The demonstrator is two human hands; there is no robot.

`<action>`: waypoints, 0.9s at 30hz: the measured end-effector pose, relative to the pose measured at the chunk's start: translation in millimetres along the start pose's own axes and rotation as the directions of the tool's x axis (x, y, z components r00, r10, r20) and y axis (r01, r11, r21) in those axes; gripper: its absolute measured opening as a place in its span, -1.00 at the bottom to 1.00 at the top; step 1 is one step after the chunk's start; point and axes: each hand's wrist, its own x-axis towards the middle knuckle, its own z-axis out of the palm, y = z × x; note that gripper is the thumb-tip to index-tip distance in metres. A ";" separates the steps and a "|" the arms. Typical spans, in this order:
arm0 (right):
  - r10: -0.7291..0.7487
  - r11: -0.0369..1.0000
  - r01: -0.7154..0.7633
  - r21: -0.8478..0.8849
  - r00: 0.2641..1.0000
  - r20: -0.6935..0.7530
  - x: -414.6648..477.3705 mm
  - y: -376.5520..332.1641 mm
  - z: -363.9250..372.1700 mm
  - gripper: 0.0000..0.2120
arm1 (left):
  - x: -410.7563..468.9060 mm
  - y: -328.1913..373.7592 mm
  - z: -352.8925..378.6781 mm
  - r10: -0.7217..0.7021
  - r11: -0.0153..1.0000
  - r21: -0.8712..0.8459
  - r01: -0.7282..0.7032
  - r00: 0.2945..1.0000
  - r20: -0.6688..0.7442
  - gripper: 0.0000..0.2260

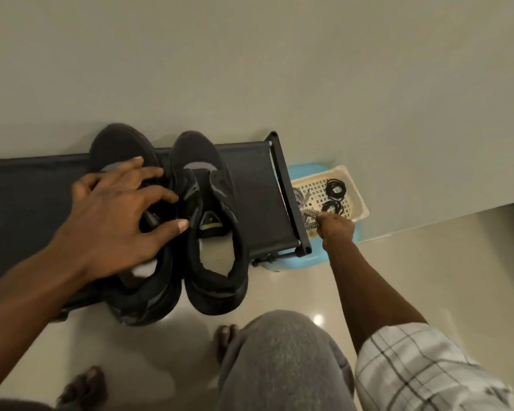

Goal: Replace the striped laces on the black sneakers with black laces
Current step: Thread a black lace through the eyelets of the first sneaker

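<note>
Two black sneakers stand side by side on a dark fabric rack shelf [255, 185], toes toward the wall. My left hand [122, 209] lies spread over the left sneaker [143, 295], fingers reaching its tongue. The right sneaker [217, 262] shows an open tongue with no lace visible. My right hand [337, 229] is closed on a striped lace [309, 216] at the near end of a cream basket [358, 200]. In the basket lie another striped lace [300, 197] and two coiled black laces [336, 188], [333, 207].
The basket sits on a light blue stool [309, 169] right of the rack's black frame [288, 191]. A pale wall rises behind. My grey-clad knee [282, 360] and bare feet [83, 384] are on the glossy tile floor in front.
</note>
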 end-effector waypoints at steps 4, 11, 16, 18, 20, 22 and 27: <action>-0.226 0.888 0.231 -0.397 0.972 0.061 1.0 3.6 -0.6 -0.89 | 2.5 -4.3 6.4 0.021 1.000 0.012 -0.021 0.998 -0.065 -0.46; -0.470 0.710 0.377 -0.594 0.883 -0.001 16.1 -14.1 -15.3 -0.75 | 11.9 -15.3 20.5 0.034 0.999 -0.018 -0.037 0.985 -0.169 -0.54; -0.410 0.660 0.343 -0.668 0.910 0.063 40.2 -29.3 -14.8 -0.66 | 13.3 -21.5 26.6 0.066 0.994 -0.074 -0.080 0.981 -0.182 -0.67; -0.369 0.641 0.333 -0.692 0.924 0.103 49.8 -30.3 -9.9 -0.57 | 13.7 -21.4 26.7 0.069 0.993 -0.086 -0.086 0.981 -0.182 -0.74; -0.333 0.619 0.330 -0.712 0.932 0.143 58.0 -27.6 -5.2 -0.52 | 14.7 -22.2 27.7 0.068 0.991 -0.098 -0.086 0.981 -0.180 -0.77; -0.316 0.597 0.332 -0.731 0.934 0.166 61.2 -24.7 -1.2 -0.55 | 15.5 -23.2 28.4 0.066 0.989 -0.117 -0.088 0.981 -0.182 -0.76; -0.313 0.575 0.346 -0.741 0.930 0.192 65.5 -18.3 3.5 -0.68 | 12.6 -21.8 28.2 0.068 0.990 -0.107 -0.092 0.976 -0.206 -0.68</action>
